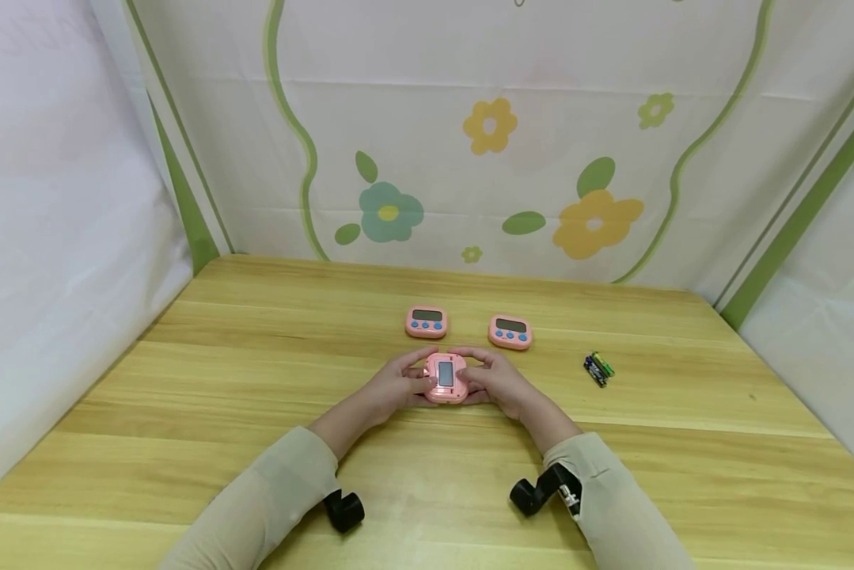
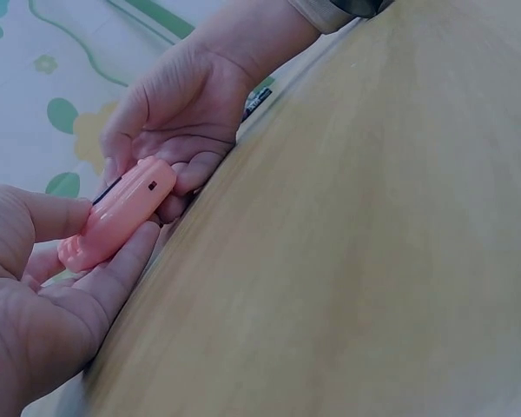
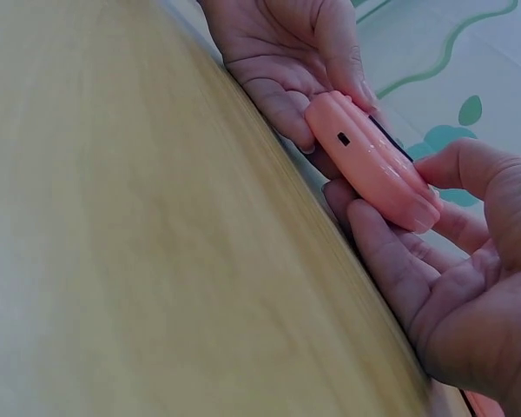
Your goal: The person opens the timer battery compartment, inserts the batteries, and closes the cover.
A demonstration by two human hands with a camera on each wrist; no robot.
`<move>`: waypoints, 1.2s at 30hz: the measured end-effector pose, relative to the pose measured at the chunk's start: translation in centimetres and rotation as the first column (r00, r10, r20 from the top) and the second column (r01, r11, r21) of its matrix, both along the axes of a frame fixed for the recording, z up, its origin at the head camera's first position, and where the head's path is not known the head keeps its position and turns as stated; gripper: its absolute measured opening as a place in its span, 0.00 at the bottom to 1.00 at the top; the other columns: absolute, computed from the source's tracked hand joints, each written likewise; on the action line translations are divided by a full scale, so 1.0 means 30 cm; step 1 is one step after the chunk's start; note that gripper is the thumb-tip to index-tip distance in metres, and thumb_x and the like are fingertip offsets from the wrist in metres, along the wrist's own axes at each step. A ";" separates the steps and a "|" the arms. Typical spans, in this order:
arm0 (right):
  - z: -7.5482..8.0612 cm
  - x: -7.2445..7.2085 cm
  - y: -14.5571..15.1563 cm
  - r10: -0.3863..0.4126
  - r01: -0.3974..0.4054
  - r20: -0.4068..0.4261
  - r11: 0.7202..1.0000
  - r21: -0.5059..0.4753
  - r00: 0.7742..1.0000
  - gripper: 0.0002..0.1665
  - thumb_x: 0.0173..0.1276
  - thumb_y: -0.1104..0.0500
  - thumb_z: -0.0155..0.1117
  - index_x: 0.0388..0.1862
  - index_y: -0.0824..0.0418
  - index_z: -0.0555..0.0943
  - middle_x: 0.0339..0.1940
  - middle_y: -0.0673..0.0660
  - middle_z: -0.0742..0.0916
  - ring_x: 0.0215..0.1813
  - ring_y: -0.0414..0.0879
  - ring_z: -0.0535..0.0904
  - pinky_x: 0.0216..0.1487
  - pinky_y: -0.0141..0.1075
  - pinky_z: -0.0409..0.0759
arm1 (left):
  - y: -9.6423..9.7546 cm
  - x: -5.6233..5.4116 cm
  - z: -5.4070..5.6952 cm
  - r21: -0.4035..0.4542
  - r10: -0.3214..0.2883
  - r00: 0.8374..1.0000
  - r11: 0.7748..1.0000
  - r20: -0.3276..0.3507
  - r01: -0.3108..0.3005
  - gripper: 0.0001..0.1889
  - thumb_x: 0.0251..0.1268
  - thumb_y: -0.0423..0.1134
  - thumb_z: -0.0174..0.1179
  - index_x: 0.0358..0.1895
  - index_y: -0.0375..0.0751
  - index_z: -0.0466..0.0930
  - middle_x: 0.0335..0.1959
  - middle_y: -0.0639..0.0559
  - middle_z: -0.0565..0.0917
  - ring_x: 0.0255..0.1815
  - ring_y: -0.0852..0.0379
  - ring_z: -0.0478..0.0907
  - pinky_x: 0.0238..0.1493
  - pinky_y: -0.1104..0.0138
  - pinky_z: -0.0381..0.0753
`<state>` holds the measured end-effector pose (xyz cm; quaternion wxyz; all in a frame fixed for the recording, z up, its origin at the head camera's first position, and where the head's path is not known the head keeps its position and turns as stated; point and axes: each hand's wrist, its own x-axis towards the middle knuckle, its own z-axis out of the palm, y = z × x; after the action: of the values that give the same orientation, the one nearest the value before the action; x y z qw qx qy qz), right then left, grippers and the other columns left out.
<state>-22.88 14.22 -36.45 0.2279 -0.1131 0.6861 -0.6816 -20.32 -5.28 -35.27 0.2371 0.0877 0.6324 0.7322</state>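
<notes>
A pink digital timer [image 1: 446, 392] is held between both hands, low over the table. The face turned up has a grey rectangle and no blue buttons on it. My left hand [image 1: 396, 385] pinches one side, thumb on top and fingers beneath. At the opposite side, my right hand [image 1: 499, 381] grips it the same way. Both wrist views show the timer [image 2: 126, 213] edge-on, with a small dark slot in its rim. Fingers and thumbs of the right hand [image 3: 495, 269] lie close around its rounded end.
Two more pink timers, one on the left [image 1: 427, 323] and one on the right [image 1: 510, 332], lie just beyond the hands with screens and blue buttons up. Several small batteries [image 1: 598, 369] lie together farther right. A flower-printed cloth [image 1: 427, 95] stands behind the wooden table [image 1: 256, 380].
</notes>
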 end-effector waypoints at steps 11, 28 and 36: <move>-0.002 -0.001 0.001 0.004 -0.004 0.004 1.000 -0.007 1.000 0.26 0.60 0.67 0.50 0.59 0.67 0.63 0.35 0.61 0.81 0.28 0.47 0.80 0.32 0.41 0.79 | -0.002 -0.022 -0.035 0.029 -0.008 1.000 1.000 0.006 0.008 0.29 0.60 0.24 0.47 0.65 0.40 0.53 0.51 0.34 0.67 0.42 0.49 0.73 0.41 0.58 0.76; 0.009 0.007 -0.013 -0.036 0.036 0.002 0.999 0.016 0.999 0.25 0.57 0.68 0.49 0.57 0.68 0.65 0.31 0.61 0.82 0.25 0.46 0.79 0.31 0.42 0.79 | 0.001 -0.031 -0.050 0.009 0.012 1.000 1.000 0.017 -0.012 0.29 0.59 0.24 0.47 0.64 0.43 0.55 0.50 0.35 0.68 0.41 0.49 0.74 0.39 0.59 0.77; 0.005 0.001 -0.018 -0.051 0.051 0.020 0.998 0.024 0.998 0.25 0.57 0.70 0.49 0.56 0.68 0.65 0.31 0.62 0.81 0.26 0.47 0.79 0.31 0.43 0.79 | 0.001 -0.031 -0.046 0.008 0.016 1.000 1.000 0.022 -0.016 0.29 0.59 0.23 0.47 0.64 0.43 0.55 0.49 0.35 0.69 0.39 0.50 0.75 0.38 0.59 0.77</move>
<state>-22.84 13.68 -36.29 0.2189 -0.0856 0.6943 -0.6802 -21.25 -5.27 -36.64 0.2379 0.0754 0.6275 0.7376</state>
